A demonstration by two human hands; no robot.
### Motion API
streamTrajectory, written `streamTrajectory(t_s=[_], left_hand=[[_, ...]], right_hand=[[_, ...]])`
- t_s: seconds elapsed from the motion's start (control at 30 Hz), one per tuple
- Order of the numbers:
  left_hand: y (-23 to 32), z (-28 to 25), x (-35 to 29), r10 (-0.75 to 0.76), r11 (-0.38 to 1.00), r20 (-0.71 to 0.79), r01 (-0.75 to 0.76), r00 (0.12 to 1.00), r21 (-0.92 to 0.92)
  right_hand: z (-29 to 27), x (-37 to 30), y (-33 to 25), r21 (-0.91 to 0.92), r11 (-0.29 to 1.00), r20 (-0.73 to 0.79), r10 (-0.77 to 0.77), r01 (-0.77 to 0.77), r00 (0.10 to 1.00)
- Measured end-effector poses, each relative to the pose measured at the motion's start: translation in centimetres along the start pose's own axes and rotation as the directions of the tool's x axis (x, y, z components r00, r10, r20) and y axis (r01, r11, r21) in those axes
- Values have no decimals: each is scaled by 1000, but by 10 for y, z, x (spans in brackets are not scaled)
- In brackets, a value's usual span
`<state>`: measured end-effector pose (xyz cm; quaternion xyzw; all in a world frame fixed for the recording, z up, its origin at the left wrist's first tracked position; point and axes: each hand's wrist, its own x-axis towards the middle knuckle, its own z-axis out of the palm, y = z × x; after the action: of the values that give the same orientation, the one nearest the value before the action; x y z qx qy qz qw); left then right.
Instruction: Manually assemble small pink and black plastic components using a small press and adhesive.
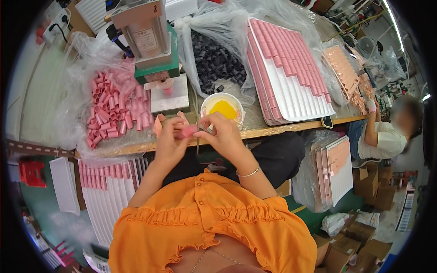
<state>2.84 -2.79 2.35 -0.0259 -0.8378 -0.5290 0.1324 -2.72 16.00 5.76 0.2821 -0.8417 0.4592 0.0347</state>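
A short pink plastic tube [189,131] is pinched in my left hand [169,140], just in front of the table edge. Peach-coloured coverings show on some of that hand's fingertips. At the tube's right end, my right hand [224,135] has its thumb and forefinger drawn together; what lies between them is too small to make out. Right behind this hand stands a white bowl [204,107] with something bright yellow [223,108] in it. To the left, beyond my left hand, lies a heap of loose pink tubes [109,109].
A green and grey press [154,59] stands behind the hands, over a metal block [169,98]. Dark tubes [216,59] fill a clear bag. On the right, a white ridged tray [296,100] carries rows of pink tubes. A co-worker [382,136] sits far right.
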Motion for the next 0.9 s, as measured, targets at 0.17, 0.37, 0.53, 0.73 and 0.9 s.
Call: streamTrajectory(t_s=[0.17, 0.37, 0.53, 0.73, 0.9], left_hand=[[-62, -104, -12, -56, 872, -431, 255, 900, 419], [-106, -146, -21, -182, 617, -369, 398, 911, 678], [-105, -151, -23, -211, 636, -300, 364, 930, 681], [-92, -136, -13, -146, 614, -347, 360, 926, 702], [-92, -139, -10, -44, 626, -250, 222, 967, 748]], right_hand=[[-29, 38, 61, -165, 943, -222, 251, -290, 942], [-30, 96, 116, -441, 893, 65, 136, -94, 989], [-32, 126, 148, -339, 941, 398, 139, 4, 907], [-42, 123, 150, -379, 925, 341, 169, -29, 925], [-43, 93, 117, -370, 926, -59, 51, -70, 997]])
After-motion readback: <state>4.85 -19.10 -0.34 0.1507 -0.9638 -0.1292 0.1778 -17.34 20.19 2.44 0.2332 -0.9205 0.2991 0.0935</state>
